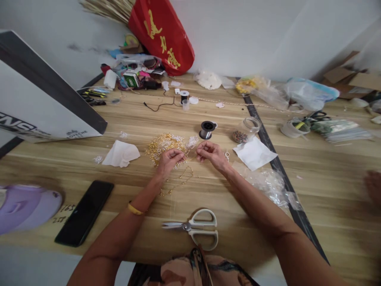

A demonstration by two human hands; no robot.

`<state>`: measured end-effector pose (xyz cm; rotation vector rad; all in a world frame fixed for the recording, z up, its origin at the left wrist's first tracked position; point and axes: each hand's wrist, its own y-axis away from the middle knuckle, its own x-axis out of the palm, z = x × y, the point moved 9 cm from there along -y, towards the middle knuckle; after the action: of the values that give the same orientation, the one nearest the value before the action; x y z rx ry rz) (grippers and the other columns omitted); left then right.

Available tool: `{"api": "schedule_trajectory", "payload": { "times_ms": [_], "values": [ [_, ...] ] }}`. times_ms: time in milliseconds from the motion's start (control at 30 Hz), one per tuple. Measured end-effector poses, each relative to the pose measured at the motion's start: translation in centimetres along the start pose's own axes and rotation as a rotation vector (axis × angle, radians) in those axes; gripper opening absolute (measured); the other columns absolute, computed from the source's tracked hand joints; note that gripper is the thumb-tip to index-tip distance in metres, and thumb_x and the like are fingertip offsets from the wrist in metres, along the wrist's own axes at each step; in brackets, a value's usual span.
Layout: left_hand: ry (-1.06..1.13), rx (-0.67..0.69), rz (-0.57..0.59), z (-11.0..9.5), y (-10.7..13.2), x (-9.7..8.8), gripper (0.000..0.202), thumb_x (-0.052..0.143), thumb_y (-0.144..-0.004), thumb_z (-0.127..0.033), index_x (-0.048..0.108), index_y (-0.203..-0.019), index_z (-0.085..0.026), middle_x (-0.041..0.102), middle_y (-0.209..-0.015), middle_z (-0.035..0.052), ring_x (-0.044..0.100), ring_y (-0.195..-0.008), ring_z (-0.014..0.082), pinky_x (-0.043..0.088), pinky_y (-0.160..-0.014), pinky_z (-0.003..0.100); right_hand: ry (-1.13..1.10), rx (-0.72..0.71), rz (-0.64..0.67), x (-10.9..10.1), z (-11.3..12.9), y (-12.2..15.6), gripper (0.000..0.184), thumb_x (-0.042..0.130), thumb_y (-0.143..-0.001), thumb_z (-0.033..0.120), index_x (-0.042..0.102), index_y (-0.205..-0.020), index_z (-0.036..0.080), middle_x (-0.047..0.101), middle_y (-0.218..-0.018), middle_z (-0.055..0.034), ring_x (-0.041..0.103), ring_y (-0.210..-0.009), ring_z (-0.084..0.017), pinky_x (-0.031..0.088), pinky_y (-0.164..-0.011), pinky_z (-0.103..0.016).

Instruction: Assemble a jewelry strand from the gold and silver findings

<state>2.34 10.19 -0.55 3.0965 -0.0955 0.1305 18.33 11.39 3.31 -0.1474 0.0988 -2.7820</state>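
Note:
At the middle of the wooden table, my left hand point(170, 162) is closed in a pinch on a thin gold chain point(188, 159), beside a tangled heap of gold and silver chains point(160, 143). A short way to its right, my right hand point(212, 154) also pinches, its fingertips near the chain's other end; what lies between them is too fine to make out. Below my left hand a loose beaded gold chain point(181, 182) rests on the wood. A spool of wire point(206, 130) stands just beyond my right hand. White-handled scissors point(190, 226) lie nearest my body.
Left are a black phone point(85, 212), a purple object point(29, 206) and a large box point(44, 95). Right are a glass jar of beads point(245, 131), white paper point(255, 153) and clear plastic bags point(266, 182). At the right edge shows another person's blurred hand point(373, 184).

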Motion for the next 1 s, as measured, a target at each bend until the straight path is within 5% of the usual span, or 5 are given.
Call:
{"api": "schedule_trajectory", "payload": {
  "times_ms": [533, 1000],
  "values": [
    [-0.316, 0.141, 0.064, -1.5, 0.3, 1.5, 0.013, 0.069, -0.069, -0.027, 0.069, -0.072, -0.014, 0.068, -0.069, 0.0028, 0.059, -0.063, 0.0126, 0.045, -0.060, 0.023, 0.166, 0.039, 0.164, 0.7, -0.6, 0.0, 0.020, 0.067, -0.078, 0.031, 0.059, -0.083, 0.014, 0.064, -0.061, 0.0000, 0.061, -0.055, -0.010, 0.049, -0.051, -0.021],
    [-0.180, 0.032, 0.074, -0.4, 0.2, 1.4, 0.021, 0.073, -0.066, -0.033, 0.068, -0.073, -0.014, 0.069, -0.068, 0.0030, 0.063, -0.064, 0.0144, 0.049, -0.064, 0.025, 0.302, 0.032, 0.242, 1.4, -0.9, 0.0, 0.016, 0.063, -0.080, 0.029, 0.061, -0.083, 0.014, 0.062, -0.065, -0.0004, 0.059, -0.058, -0.010, 0.048, -0.055, -0.022]
  ]
}}
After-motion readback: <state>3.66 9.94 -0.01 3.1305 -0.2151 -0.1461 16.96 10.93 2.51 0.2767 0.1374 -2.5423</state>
